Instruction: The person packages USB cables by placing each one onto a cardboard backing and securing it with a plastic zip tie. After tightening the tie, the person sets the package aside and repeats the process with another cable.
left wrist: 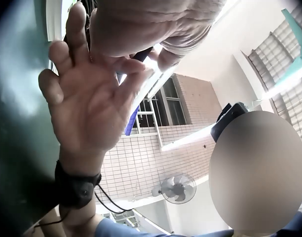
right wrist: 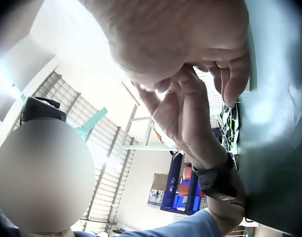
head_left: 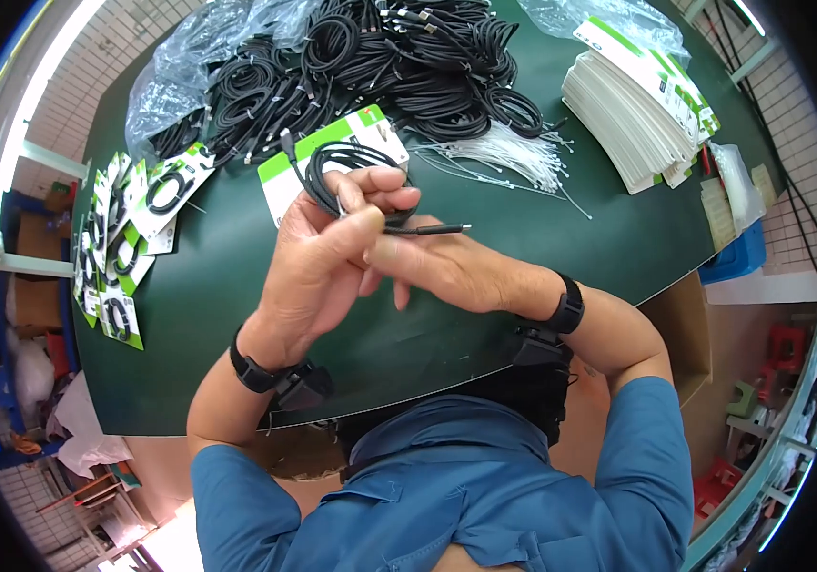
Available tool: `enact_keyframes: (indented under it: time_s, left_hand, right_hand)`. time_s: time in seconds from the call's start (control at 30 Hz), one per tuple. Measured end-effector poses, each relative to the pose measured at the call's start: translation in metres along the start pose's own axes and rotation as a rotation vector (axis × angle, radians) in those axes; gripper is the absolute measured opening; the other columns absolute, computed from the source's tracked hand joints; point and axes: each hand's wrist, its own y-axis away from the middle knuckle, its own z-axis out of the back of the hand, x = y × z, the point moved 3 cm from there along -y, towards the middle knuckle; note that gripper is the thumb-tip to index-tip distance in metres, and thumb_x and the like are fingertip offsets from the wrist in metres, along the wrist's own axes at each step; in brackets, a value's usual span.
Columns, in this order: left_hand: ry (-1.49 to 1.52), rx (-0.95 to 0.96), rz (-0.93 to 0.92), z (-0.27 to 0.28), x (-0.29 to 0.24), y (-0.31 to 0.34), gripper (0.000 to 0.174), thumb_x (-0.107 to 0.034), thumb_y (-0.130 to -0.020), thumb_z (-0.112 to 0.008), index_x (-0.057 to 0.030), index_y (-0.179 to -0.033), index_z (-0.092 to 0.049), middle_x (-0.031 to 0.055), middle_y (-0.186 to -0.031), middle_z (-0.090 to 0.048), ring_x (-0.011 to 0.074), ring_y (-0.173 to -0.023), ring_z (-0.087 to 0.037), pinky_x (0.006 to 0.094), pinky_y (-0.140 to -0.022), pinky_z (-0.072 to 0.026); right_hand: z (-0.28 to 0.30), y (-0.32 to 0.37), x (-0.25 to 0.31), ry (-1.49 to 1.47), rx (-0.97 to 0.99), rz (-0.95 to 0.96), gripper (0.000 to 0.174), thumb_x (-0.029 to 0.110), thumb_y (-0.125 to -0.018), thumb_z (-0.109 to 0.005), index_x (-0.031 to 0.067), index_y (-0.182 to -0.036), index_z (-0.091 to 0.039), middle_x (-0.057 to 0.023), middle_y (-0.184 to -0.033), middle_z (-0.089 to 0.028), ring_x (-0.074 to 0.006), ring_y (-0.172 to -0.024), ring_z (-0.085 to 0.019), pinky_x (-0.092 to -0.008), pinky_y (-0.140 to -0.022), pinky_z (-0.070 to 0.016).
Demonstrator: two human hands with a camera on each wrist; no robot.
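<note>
A coiled black cable (head_left: 356, 155) is held in my left hand (head_left: 305, 257), whose fingers curl through and around the loops. One straight connector end (head_left: 442, 229) with a metal tip sticks out to the right, above my right hand (head_left: 465, 270). The right thumb and forefinger pinch at the near side of the coil, right against the left thumb. In the left wrist view the right hand (left wrist: 89, 106) shows its palm, the other fingers loosely bent. Behind the coil lies a white and green package card (head_left: 284, 194), partly covered by the left hand and cable.
A large heap of black coiled cables (head_left: 408, 71) fills the table's back. White cable ties (head_left: 523, 157) lie right of centre, with a stack of cards (head_left: 627, 119) beyond. Carded cables (head_left: 122, 243) pile up at left. Clear plastic bags (head_left: 175, 91) lie behind.
</note>
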Motion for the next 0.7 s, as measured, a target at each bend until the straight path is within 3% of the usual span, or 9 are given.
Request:
enact_keyframes:
  time_s: [0.2,0.27,0.43,0.53,0.63,0.7]
  left_hand:
    - [0.086,0.024,0.028,0.012,0.000,-0.006,0.028,-0.027,-0.106,-0.061,-0.0024,-0.119,-0.062,0.0130,-0.109,-0.073,0.0113,-0.073,-0.059,0.0262,-0.065,-0.0481]
    - [-0.032,-0.081,0.056,0.012,-0.006,-0.008,0.034,-0.029,-0.106,-0.062,-0.0010,-0.125,-0.060,0.0087,-0.101,-0.072,0.0100,-0.074,-0.058,0.0255,-0.065,-0.0470]
    - [-0.231,-0.232,0.015,0.023,-0.002,-0.012,0.045,-0.034,-0.105,-0.065,-0.0005,-0.134,-0.056,-0.0001,-0.086,-0.065,0.0088,-0.073,-0.057,0.0254,-0.067,-0.0457]
    - [-0.214,-0.222,-0.037,0.016,0.002,-0.012,0.049,-0.036,-0.104,-0.066,-0.0010,-0.137,-0.054,-0.0022,-0.082,-0.060,0.0089,-0.074,-0.056,0.0253,-0.071,-0.0460]
    - [-0.169,-0.188,-0.048,0.024,0.003,-0.015,0.052,-0.037,-0.104,-0.067,-0.0010,-0.138,-0.052,-0.0032,-0.081,-0.057,0.0092,-0.076,-0.056,0.0262,-0.075,-0.0465]
    - [-0.102,-0.124,-0.024,0.035,0.004,-0.018,0.053,-0.037,-0.104,-0.068,-0.0006,-0.139,-0.051,-0.0032,-0.082,-0.056,0.0098,-0.080,-0.057,0.0279,-0.079,-0.0474]
  right_hand:
    - [0.005,-0.006,-0.008,-0.127,-0.192,0.063,0.057,0.046,-0.112,-0.038,-0.0011,-0.135,-0.062,-0.0113,-0.114,-0.068,-0.0195,-0.101,-0.066,-0.0318,-0.075,-0.0556]
    - [0.006,-0.007,-0.009,-0.114,-0.232,0.076,0.058,0.046,-0.113,-0.037,-0.0012,-0.138,-0.060,-0.0107,-0.114,-0.068,-0.0197,-0.102,-0.066,-0.0317,-0.075,-0.0554]
    - [0.023,-0.008,-0.012,-0.127,-0.353,0.095,0.055,0.042,-0.113,-0.039,-0.0013,-0.142,-0.057,-0.0074,-0.115,-0.066,-0.0157,-0.094,-0.064,-0.0282,-0.071,-0.0530]
    - [0.028,-0.007,-0.013,-0.129,-0.373,0.014,0.051,0.039,-0.113,-0.043,-0.0008,-0.143,-0.055,-0.0051,-0.114,-0.066,-0.0125,-0.087,-0.061,-0.0263,-0.068,-0.0509]
    - [0.028,-0.009,-0.015,-0.309,-0.459,0.037,0.046,0.034,-0.112,-0.049,0.0011,-0.143,-0.053,-0.0013,-0.109,-0.064,-0.0074,-0.075,-0.054,-0.0228,-0.063,-0.0452]
    - [0.030,-0.009,-0.019,-0.419,-0.416,0.046,0.045,0.034,-0.112,-0.051,0.0014,-0.143,-0.054,-0.0004,-0.107,-0.063,-0.0066,-0.073,-0.052,-0.0223,-0.061,-0.0437]
